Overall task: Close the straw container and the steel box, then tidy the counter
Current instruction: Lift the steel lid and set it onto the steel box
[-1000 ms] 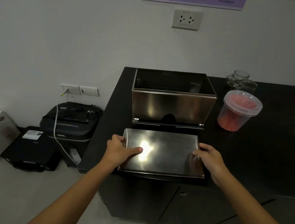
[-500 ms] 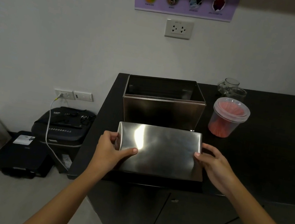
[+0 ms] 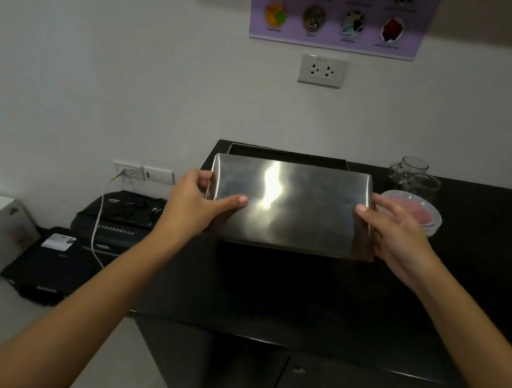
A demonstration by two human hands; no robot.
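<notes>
**Lid lifted off the worktop and carried over the steel box**

A second ago the steel lid [image 3: 292,205] lay flat on the black worktop [image 3: 267,294] in front of the box; now it is raised and held over the steel box [image 3: 286,155], hiding all but the box's back rim. It looks nearly lined up, so closing seems close, though not yet seated.

The left hand [image 3: 194,205] has its grip clamped on the lid's left edge, the right hand [image 3: 397,233] on its right edge.

The lid is a polished rectangle with rounded corners and a bright glare streak. The straw container [image 3: 423,214] stands just right, already lidded.
</notes>
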